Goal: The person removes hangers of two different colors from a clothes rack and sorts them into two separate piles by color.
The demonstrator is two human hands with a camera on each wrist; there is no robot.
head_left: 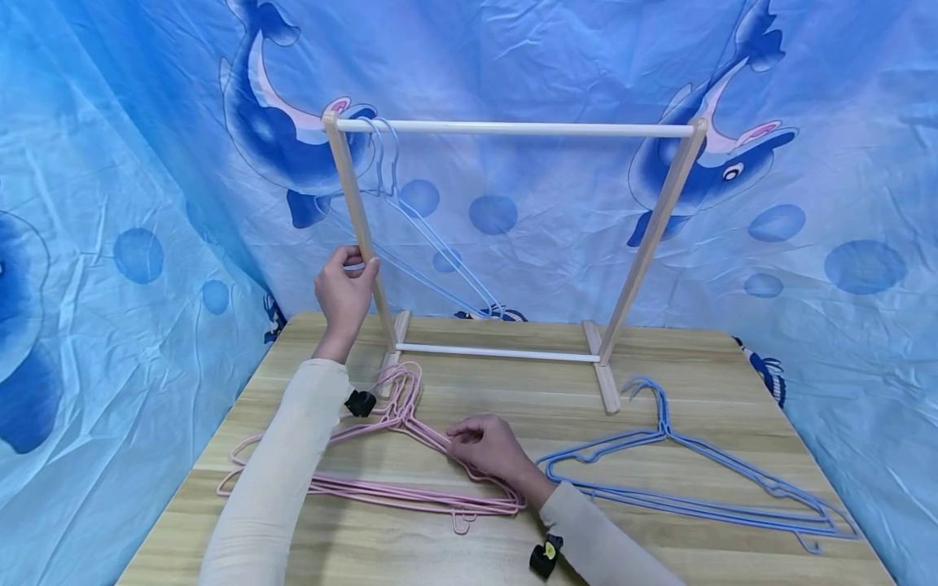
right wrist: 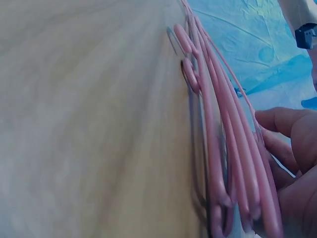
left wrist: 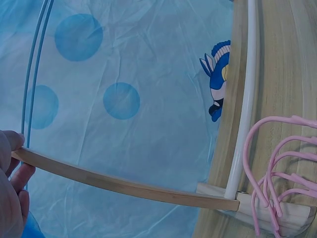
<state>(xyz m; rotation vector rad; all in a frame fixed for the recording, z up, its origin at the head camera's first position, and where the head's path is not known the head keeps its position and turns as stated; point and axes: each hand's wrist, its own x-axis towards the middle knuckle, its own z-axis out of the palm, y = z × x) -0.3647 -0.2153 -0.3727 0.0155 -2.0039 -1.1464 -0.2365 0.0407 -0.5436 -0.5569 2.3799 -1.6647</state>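
My left hand (head_left: 344, 293) holds the left wooden post (head_left: 350, 183) of a small clothes rack, thumb and fingers around it. Two light blue hangers (head_left: 394, 167) hang from the rack's white top rod (head_left: 513, 129), close to that post. In the left wrist view, fingertips (left wrist: 22, 176) lie against the post beside two blue wires. On the table, a stack of several pink hangers (head_left: 396, 491) lies in front of the rack. My right hand (head_left: 487, 448) pinches the right shoulder of the uppermost pink hanger, whose wire (right wrist: 233, 69) stands slightly apart from the others.
Several blue hangers (head_left: 663, 411) lie stacked on the table's right side. The rack stands on wooden feet (head_left: 602, 387), with a white lower rod (head_left: 498, 352) between its posts. A blue curtain (head_left: 557, 244) with dolphins hangs behind and beside the wooden table (head_left: 381, 549).
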